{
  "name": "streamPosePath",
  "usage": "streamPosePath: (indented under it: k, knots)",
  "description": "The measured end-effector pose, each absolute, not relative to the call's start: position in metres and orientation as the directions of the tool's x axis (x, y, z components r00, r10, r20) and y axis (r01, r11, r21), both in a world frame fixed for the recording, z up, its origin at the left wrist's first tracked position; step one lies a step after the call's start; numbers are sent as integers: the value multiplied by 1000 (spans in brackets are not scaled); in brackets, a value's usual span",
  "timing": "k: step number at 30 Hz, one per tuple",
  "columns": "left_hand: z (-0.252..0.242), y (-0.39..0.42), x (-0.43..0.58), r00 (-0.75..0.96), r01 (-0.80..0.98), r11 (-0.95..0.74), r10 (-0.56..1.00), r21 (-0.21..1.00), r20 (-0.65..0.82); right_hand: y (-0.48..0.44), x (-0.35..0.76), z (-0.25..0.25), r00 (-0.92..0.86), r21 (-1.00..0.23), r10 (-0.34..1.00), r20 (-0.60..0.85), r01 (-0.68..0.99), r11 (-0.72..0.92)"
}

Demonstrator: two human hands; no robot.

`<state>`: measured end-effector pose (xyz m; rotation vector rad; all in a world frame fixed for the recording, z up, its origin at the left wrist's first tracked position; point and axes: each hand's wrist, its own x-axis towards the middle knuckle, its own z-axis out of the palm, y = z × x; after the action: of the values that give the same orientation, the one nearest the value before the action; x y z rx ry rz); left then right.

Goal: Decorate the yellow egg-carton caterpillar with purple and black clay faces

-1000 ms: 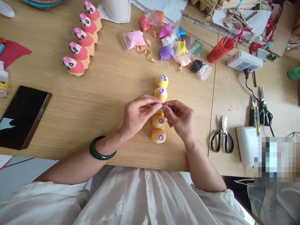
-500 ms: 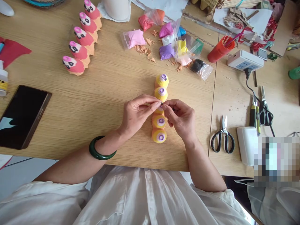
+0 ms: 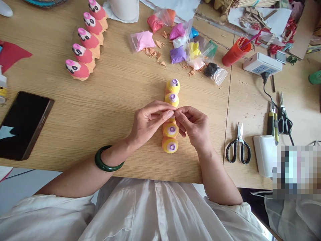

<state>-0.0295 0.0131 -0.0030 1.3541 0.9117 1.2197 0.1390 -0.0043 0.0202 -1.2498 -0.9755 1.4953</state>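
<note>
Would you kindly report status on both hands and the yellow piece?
Left hand and right hand pinched fingertip to fingertip, contents unclear. Yellow cup row beneath, on table. Scissors well aside.

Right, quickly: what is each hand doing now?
Left hand: fingers pinched shut; contents too small to tell.
Right hand: likewise, fingertips meeting the left's.

Wide bare table to my L, betw. my left hand and the phone: free passage. Yellow caterpillar row sits under both hands; past its far end a clear strip, then clay bags block. R side tight: scissors near my right hand, white box & utility knife just beyond. Pink figure row far L, well apart.
</note>
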Motion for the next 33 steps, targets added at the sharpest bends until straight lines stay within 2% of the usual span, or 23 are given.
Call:
streamPosePath:
  k: [7,16,20,24,33]
  knots:
    - [-6,14,-29,255,-209,-111,953,972,164,1,143,27,-195,-853,915,-353,-334,-401]
    - [-4,14,-28,261,-198,-17,963,980,69,1,145,26,-225,-848,908,-352,-334,-412]
    - [0,13,-29,225,-147,-6,974,989,39,0,143,23,-153,-900,937,-313,-269,-344]
    - [-1,13,-29,167,-54,-77,982,996,86,-3,142,22,-79,-960,966,-248,-115,-256]
    - [-4,14,-29,146,8,-144,979,990,141,-3,141,20,-19,-992,992,-121,38,-120]
